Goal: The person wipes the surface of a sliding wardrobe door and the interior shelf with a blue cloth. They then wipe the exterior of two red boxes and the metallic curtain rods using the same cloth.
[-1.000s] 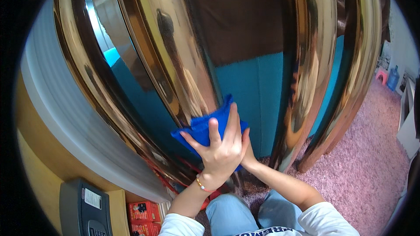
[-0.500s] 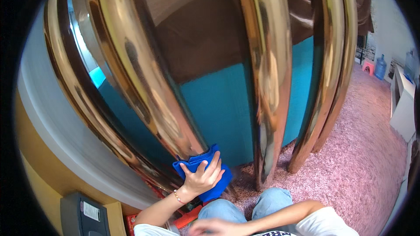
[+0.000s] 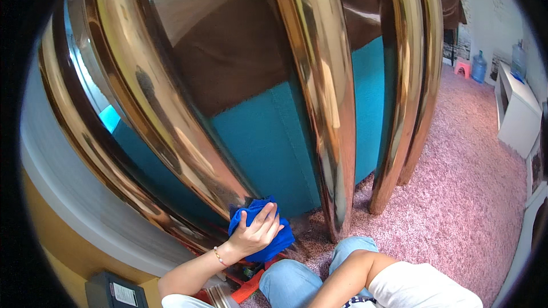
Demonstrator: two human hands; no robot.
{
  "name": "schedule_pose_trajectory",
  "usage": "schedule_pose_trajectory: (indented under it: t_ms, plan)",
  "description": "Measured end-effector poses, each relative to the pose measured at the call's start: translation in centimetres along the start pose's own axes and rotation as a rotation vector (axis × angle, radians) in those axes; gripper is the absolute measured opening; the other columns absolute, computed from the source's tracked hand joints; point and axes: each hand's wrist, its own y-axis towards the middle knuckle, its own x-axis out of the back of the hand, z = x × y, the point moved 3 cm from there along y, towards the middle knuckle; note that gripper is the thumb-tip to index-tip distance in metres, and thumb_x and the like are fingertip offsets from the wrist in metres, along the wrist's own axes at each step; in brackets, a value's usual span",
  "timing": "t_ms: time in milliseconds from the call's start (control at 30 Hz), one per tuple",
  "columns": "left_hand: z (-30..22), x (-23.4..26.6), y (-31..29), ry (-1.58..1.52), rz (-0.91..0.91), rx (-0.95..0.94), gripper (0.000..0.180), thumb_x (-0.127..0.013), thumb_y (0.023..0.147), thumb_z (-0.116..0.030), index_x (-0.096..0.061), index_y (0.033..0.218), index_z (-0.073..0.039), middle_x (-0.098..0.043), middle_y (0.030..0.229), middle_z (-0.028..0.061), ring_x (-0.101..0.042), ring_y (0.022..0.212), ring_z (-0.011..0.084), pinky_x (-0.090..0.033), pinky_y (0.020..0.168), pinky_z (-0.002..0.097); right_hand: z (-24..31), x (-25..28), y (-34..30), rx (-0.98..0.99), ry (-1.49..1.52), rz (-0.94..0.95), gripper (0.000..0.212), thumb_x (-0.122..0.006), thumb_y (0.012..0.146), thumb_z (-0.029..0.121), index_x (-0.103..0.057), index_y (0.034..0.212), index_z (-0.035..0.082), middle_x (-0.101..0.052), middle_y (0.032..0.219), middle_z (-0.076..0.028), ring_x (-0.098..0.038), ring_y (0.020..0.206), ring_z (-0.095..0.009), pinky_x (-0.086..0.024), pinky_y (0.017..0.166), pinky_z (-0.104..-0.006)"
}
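A blue cloth (image 3: 277, 238) is wrapped around the foot of a thick, shiny gold metal pole (image 3: 171, 114). My left hand (image 3: 257, 234), with a beaded bracelet at its wrist, presses and grips the cloth against that pole. Its fingers bend over the cloth, and the pole's lower end is covered by it. My right forearm (image 3: 351, 276) crosses low over my knees toward the bottom edge. The right hand itself lies outside the picture.
More gold poles (image 3: 322, 108) stand to the right, before turquoise panels (image 3: 262, 142) and brown drapery. Pink shaggy carpet (image 3: 462, 194) spreads right, toward a white low cabinet (image 3: 516, 114) and blue water bottles (image 3: 478, 67). A dark grey box (image 3: 114, 291) sits lower left.
My left hand and the cloth have shifted slightly down the pole. My right hand has dropped out at the lower edge. The whole view has turned a little to the right.
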Motion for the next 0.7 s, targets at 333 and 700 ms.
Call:
schedule_pose_trajectory:
  t_ms: [333, 700]
  plan:
    - [1.2, 0.5, 0.1, -0.044, -0.091, 0.081, 0.03, -0.061, 0.091, -0.045, -0.075, 0.098, -0.019, -0.067, 0.126, 0.0004, -0.036, 0.144, 0.0302, 0.001, 0.115, 0.0657, -2.3, 7.1, -8.4, -0.259, 0.686, -0.37, 0.031, -0.058, 0.099, 0.032, -0.059, 0.109, 0.003, -0.066, 0.09, -0.008, -0.065, 0.086, -0.016, -0.053, 0.075, -0.0337]
    - [6.7, 2.0, 1.1, -0.397, -0.474, 0.83, 0.057, -0.068, 0.086, -0.034, -0.053, 0.14, -0.022, -0.008, 0.159, 0.0289, -0.001, 0.138, 0.0679, -0.014, 0.103, 0.0792, -3.6, 21.2, -11.0, -0.056, -1.126, -1.21, 0.061, -0.064, 0.09, 0.019, -0.039, 0.143, -0.001, -0.039, 0.148, -0.026, -0.042, 0.133, -0.042, -0.033, 0.112, -0.0464]
